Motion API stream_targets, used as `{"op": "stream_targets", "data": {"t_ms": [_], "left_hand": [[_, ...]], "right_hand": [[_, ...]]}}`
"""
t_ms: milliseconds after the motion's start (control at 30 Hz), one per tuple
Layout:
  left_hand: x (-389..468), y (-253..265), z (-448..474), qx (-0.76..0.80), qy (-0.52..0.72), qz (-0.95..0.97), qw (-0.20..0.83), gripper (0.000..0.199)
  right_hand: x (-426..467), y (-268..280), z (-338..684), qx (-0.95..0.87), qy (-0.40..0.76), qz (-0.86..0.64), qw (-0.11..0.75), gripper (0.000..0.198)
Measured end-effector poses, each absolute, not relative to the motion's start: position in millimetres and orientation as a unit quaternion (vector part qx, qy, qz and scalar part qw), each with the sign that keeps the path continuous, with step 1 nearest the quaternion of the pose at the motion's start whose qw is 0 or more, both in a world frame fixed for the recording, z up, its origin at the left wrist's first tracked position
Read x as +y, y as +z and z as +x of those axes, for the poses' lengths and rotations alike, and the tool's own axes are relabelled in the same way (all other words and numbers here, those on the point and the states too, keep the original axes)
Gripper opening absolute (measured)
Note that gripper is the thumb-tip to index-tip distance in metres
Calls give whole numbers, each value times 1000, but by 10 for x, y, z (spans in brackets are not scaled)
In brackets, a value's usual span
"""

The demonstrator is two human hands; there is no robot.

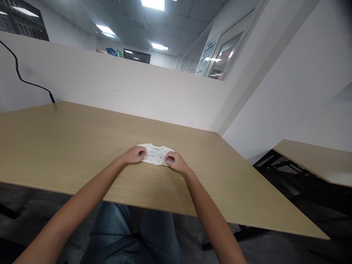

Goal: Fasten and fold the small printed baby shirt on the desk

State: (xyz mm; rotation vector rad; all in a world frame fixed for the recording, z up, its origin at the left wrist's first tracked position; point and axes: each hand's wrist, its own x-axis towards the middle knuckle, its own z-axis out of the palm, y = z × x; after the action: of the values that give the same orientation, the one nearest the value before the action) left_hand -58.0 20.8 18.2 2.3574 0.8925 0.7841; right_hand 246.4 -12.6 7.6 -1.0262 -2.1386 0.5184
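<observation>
A small white baby garment (155, 154) with little printed figures lies on the wooden table in front of me. Its curved neckline and a printed label mark face the far side, and its body looks folded or bunched short. My left hand (135, 154) is curled at its left side, thumb and fingers pinched on the fabric. At the right side my right hand (176, 161) has its fingers bent in and closed on the cloth too. Both hands cover parts of the garment's side edges.
The light wooden table (82, 135) meets a low white partition (154, 91) at the back. A black cable (33, 84) hangs down at the far left. To the right stands a second table (316, 157), beyond a dark gap. My legs (132, 234) are under the front edge.
</observation>
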Motion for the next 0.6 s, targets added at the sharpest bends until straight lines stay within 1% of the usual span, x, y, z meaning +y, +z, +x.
{"op": "stream_targets", "data": {"t_ms": [133, 300, 600], "left_hand": [[183, 206, -585, 326, 289, 863, 256, 5], [170, 227, -583, 325, 287, 865, 253, 3], [223, 166, -584, 324, 283, 870, 242, 6]], "right_hand": [[-144, 93, 2458, -824, 209, -393, 351, 13], [-166, 116, 2445, -824, 208, -394, 349, 10], [-173, 123, 2439, -829, 206, -392, 342, 8]]}}
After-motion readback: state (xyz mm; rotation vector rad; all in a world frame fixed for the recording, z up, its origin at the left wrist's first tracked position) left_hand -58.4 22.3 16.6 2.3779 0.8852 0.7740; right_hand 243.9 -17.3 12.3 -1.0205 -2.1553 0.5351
